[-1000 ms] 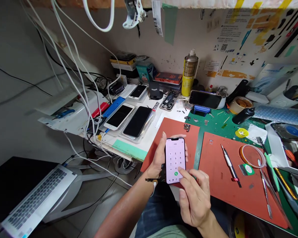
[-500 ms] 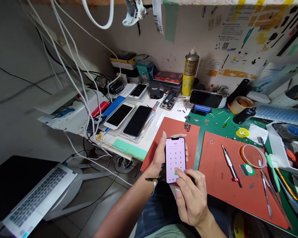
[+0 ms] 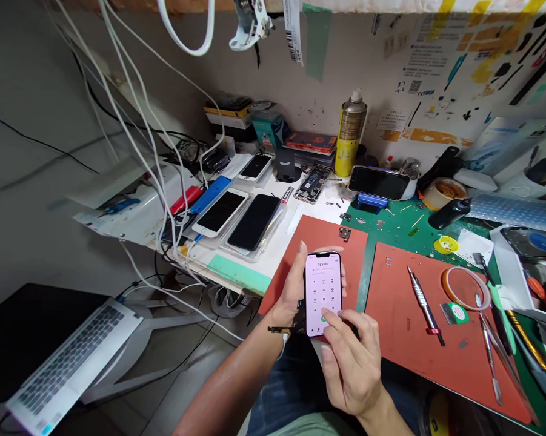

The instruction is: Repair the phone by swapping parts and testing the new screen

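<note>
My left hand (image 3: 291, 289) is wrapped round a smartphone (image 3: 322, 284), whose lit screen shows a dial keypad with digits typed at the top. Over the lower part of that screen, the index fingertip of my right hand (image 3: 354, 357) is at the bottom keypad row. The right hand's fingers are apart and hold nothing that I can see. By my left wrist, a bare circuit part with flex cable (image 3: 279, 330) sticks out beside the phone, and a white cable (image 3: 283, 345) hangs from it.
Left of the phone lie a white phone (image 3: 220, 212) and a black phone (image 3: 254, 221). An orange mat (image 3: 391, 333) at right carries a screwdriver (image 3: 422, 303) and a tape roll (image 3: 466, 287). A yellow spray can (image 3: 351, 133) stands behind. White cables (image 3: 140, 115) hang left above a laptop (image 3: 73, 363).
More digits have appeared on the phone's screen. My right index finger stays over the lower keypad. The whole view has shifted very slightly.
</note>
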Tool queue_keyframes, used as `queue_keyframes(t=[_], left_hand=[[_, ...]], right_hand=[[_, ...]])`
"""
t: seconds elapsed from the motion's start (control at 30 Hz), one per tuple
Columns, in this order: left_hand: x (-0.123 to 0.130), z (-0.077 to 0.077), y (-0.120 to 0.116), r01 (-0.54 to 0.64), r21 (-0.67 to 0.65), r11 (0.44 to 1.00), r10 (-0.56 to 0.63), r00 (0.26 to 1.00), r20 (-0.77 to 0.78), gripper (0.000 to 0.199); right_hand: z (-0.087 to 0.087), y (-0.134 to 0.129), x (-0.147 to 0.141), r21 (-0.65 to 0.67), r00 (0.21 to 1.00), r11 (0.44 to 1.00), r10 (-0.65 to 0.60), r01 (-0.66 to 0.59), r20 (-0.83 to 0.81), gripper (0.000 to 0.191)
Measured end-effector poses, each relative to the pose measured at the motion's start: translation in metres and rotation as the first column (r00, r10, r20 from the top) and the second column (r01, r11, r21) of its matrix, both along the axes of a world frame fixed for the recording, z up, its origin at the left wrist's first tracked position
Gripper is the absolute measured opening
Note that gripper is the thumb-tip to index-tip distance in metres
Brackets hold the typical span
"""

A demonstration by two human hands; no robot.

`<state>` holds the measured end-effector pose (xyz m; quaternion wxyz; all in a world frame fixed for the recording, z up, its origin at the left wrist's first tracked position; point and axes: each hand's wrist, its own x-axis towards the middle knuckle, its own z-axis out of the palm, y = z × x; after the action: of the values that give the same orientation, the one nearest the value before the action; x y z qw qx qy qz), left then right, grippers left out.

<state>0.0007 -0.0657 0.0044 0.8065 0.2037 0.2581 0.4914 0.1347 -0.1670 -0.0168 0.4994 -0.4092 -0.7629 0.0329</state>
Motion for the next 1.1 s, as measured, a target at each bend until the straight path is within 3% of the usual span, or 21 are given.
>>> queue_keyframes(t=[0.2,0.67,0.93,1.1], left_hand=[[-0.002,-0.004,0.0,0.011,0.014,1.0,-0.011,1.0,0.003,0.071],[0.001,0.001,-0.002,-0.024,-0.007,1.0,0.024,1.0,0.002,0.069],[0.002,0.002,-0.002,-0.008,0.029,1.0,0.008,1.0,0.016,0.071],[0.001,0.001,-0.002,-0.008,0.013,1.0,0.008,1.0,0.01,0.07]], right_hand=[[0.006,0.006,-0.006,-0.024,0.997,0.998,0.053,-0.051,0.061,0.024],[0.009,0.022,-0.009,-0.046,0.998,0.999,-0.024,0.026,0.052,0.026],[0.004,0.012,-0.004,0.02,0.999,1.0,-0.015,0.016,-0.033,0.022],[0.002,0.008,-0.005,0.005,1.0,1.0,-0.007,0.007,-0.002,0.019]])
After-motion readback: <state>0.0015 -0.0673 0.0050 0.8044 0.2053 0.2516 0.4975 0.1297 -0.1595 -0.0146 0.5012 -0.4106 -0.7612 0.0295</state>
